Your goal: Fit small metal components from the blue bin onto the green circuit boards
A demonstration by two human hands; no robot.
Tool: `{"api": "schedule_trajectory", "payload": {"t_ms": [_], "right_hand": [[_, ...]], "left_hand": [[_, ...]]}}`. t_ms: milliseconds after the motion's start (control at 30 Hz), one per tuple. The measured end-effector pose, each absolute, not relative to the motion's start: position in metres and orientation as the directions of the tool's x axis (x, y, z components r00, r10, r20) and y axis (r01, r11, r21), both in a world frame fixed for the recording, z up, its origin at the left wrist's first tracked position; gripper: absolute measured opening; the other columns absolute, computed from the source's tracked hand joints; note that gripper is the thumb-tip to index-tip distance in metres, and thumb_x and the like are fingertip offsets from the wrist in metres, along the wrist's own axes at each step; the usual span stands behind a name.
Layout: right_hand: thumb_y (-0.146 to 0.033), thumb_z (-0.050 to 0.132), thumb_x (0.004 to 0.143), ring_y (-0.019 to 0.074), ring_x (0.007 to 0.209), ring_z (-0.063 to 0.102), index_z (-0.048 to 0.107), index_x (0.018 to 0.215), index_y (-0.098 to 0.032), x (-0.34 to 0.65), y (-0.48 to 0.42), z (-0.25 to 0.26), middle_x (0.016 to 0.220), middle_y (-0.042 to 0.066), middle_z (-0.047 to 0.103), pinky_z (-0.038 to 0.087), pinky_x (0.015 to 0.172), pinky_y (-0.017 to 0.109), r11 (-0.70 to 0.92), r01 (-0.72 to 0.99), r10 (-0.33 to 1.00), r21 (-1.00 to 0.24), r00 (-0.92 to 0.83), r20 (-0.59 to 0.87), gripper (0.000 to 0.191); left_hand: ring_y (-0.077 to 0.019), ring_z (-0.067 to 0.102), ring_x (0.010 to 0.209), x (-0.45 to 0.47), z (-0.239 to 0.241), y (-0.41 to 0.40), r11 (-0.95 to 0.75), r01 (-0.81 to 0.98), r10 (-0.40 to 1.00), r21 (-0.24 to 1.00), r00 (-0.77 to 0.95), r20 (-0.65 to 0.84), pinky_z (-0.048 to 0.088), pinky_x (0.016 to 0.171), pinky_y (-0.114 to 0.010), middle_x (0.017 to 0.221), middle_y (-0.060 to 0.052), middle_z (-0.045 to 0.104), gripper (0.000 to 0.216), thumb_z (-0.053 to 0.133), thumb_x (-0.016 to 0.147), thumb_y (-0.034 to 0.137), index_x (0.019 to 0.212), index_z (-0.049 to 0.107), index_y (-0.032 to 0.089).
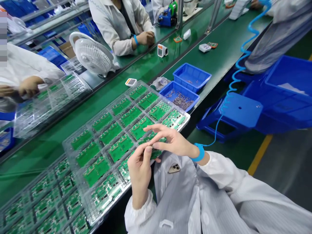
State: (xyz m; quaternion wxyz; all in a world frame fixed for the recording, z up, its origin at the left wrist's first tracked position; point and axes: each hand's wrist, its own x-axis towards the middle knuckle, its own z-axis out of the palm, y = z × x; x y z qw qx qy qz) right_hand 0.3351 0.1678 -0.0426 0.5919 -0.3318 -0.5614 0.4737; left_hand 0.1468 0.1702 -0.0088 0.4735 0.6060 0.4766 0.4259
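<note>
My left hand (pixel 141 164) is closed on the edge of a green circuit board (pixel 156 154), thumb on top, over the near side of a clear plastic tray (pixel 65 143). My right hand (pixel 172 140), with a blue wrist strap (pixel 200 153), reaches over the same board. Its thumb and a fingertip pinch together at the board beside my left thumb, while the index finger stretches forward. Whatever lies in that pinch is too small to make out. Rows of green boards (pixel 121 148) fill the tray's compartments; my hands partly cover the held board.
Two blue bins stand beyond the tray; the nearer bin (pixel 196 100) holds many small metal parts. A second tray (pixel 52 198) of boards lies at the left. A coiled blue cord (pixel 235 81) hangs at right above a blue stool (pixel 241 109). Co-workers sit across the green bench.
</note>
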Motion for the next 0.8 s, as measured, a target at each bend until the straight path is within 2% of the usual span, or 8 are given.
{"api": "schedule_trajectory", "payload": {"t_ms": [200,367,467,567,667,800], "right_hand": [[-0.041,0.091,0.105,0.0265,0.142,0.073,0.096,0.114,-0.034,0.346,0.168,-0.048,0.151,0.007,0.079,0.06,0.127,0.049,0.427,-0.095,0.898,-0.899,-0.071,0.434,0.012],[-0.039,0.09,0.106,0.027,0.133,0.075,0.095,0.113,-0.032,0.353,0.165,-0.051,0.137,0.009,0.081,0.07,0.11,0.046,0.503,0.031,0.864,-0.864,-0.046,0.502,0.011],[-0.036,0.085,0.11,0.0271,0.132,0.076,0.094,0.117,-0.031,0.357,0.162,-0.05,0.136,0.01,0.081,0.071,0.108,0.047,0.553,0.107,0.833,-0.826,-0.052,0.551,0.013],[-0.033,0.085,0.11,0.0263,0.128,0.077,0.09,0.119,-0.028,0.359,0.16,-0.048,0.131,0.01,0.081,0.069,0.11,0.046,0.595,0.167,0.801,-0.786,-0.037,0.598,0.012],[-0.036,0.09,0.106,0.0244,0.114,0.079,0.087,0.115,-0.024,0.359,0.159,-0.047,0.115,0.008,0.081,0.068,0.104,0.044,0.598,0.23,0.79,-0.768,-0.01,0.613,0.015],[-0.035,0.088,0.108,0.0221,0.104,0.077,0.083,0.109,-0.023,0.36,0.156,-0.046,0.107,0.006,0.08,0.067,0.097,0.04,0.596,0.269,0.79,-0.757,-0.025,0.613,0.013]], "left_hand": [[-0.0144,0.071,0.048,0.146,-0.005,0.17,-0.049,0.17,0.977,0.984,0.212,0.012,0.064,0.048,-0.025,0.08,-0.004,0.084,0.049,0.089,0.097,0.068,0.095,0.09,0.019],[-0.0154,0.075,0.054,0.145,-0.009,0.173,-0.028,0.146,0.976,0.989,0.218,-0.005,0.067,0.048,-0.026,0.083,-0.002,0.083,0.041,0.095,0.093,0.061,0.097,0.089,0.02],[-0.0175,0.079,0.06,0.145,-0.011,0.174,-0.033,0.137,0.976,0.99,0.218,0.003,0.069,0.048,-0.027,0.088,-0.003,0.084,0.039,0.097,0.092,0.057,0.098,0.089,0.02],[-0.0155,0.079,0.059,0.145,-0.01,0.173,-0.087,0.191,0.978,0.978,0.204,0.048,0.067,0.05,-0.024,0.092,-0.002,0.085,0.031,0.094,0.096,0.052,0.099,0.088,0.021],[-0.0109,0.075,0.054,0.146,-0.007,0.171,-0.187,0.281,0.969,0.941,0.211,0.129,0.063,0.053,-0.021,0.095,0.0,0.087,0.017,0.09,0.101,0.041,0.101,0.089,0.024],[-0.0117,0.077,0.065,0.144,-0.007,0.17,-0.404,0.436,0.909,0.804,0.286,0.302,0.063,0.063,-0.022,0.098,0.001,0.088,0.006,0.084,0.106,0.031,0.106,0.089,0.027]]}}
